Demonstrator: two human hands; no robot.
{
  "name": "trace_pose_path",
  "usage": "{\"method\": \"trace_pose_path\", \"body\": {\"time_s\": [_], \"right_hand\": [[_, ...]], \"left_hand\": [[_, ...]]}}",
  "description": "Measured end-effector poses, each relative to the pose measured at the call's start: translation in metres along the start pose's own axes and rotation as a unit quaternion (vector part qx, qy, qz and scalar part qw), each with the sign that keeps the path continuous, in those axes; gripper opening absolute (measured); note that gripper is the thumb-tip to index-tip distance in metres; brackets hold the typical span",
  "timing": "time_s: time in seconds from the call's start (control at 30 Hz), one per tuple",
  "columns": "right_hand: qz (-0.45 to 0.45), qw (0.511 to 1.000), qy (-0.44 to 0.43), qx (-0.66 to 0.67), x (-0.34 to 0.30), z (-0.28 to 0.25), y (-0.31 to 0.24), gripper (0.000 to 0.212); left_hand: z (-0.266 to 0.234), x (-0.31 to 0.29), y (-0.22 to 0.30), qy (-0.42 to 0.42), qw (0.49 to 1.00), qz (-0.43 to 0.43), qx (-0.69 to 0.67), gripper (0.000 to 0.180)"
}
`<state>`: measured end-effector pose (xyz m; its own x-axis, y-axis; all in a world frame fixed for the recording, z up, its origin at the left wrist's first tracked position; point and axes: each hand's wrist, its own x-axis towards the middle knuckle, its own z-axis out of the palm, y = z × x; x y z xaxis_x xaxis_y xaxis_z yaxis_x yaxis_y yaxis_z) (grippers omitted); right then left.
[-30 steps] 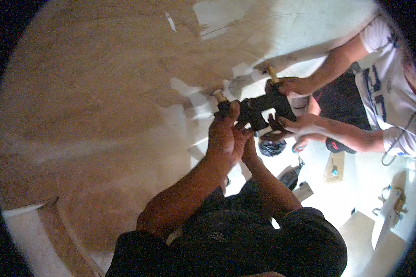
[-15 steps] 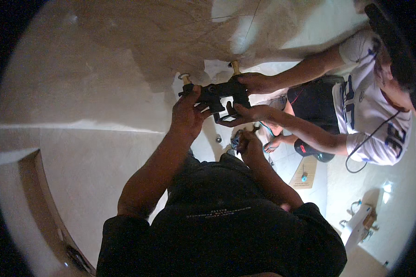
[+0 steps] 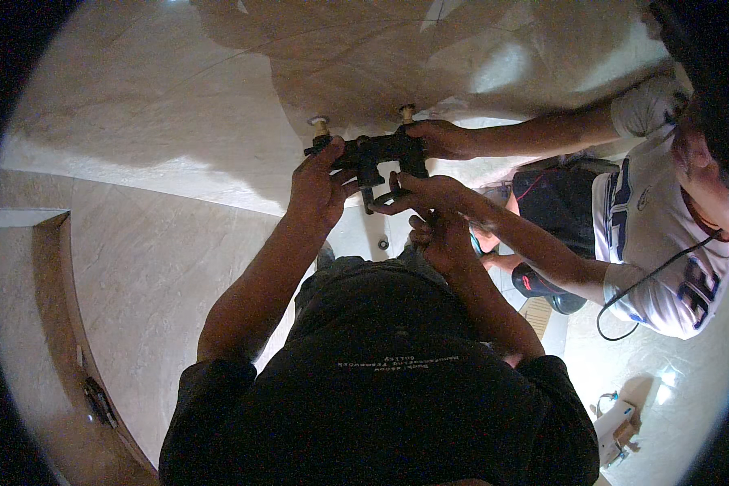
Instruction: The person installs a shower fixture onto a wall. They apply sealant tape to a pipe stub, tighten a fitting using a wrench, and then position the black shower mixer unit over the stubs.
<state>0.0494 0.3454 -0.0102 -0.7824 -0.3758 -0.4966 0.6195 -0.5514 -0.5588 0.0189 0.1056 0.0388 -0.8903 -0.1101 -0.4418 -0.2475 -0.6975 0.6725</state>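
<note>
A black wall mixer tap (image 3: 368, 152) is held level close against the wall, in line with two brass-coloured pipe fittings (image 3: 320, 126) that stick out of it. My left hand (image 3: 320, 182) grips its left end, thumb on top. At its right end is a co-worker's upper hand (image 3: 441, 139), while the co-worker's lower hand (image 3: 429, 193) touches the handle-like loop beneath. Just below that hand, my right hand (image 3: 448, 239) has its fingers curled. What it holds, if anything, is too dark and covered to make out.
The co-worker in a white shirt (image 3: 644, 219) leans in from the right. A small dark round piece (image 3: 383, 244) lies on the floor below the tap. Cardboard (image 3: 535, 312) and a white basin-like fixture (image 3: 616, 429) are at the right; a ledge (image 3: 65, 324) curves along the left.
My right hand has risen toward the tap and the co-worker's lower hand. The bluish thing seen at its fingers before no longer shows. My left hand keeps its grip; the view has shifted slightly.
</note>
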Motion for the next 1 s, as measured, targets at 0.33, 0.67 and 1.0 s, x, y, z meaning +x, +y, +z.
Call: {"method": "trace_pose_path", "body": {"time_s": [0.33, 0.67, 1.0], "right_hand": [[-0.067, 0.974, -0.169, -0.132, 0.022, -0.030, 0.017, 0.046], [-0.274, 0.851, 0.011, -0.447, 0.012, 0.021, -0.019, 0.055], [-0.201, 0.907, 0.091, -0.359, 0.034, 0.047, -0.014, 0.047]], "left_hand": [[0.000, 0.003, -0.004, -0.045, 0.998, 0.003, -0.039, 0.038], [-0.005, 0.009, -0.003, -0.014, 0.996, -0.025, -0.082, 0.035], [-0.017, 0.023, -0.014, -0.033, 0.998, -0.039, -0.049, 0.041]]}}
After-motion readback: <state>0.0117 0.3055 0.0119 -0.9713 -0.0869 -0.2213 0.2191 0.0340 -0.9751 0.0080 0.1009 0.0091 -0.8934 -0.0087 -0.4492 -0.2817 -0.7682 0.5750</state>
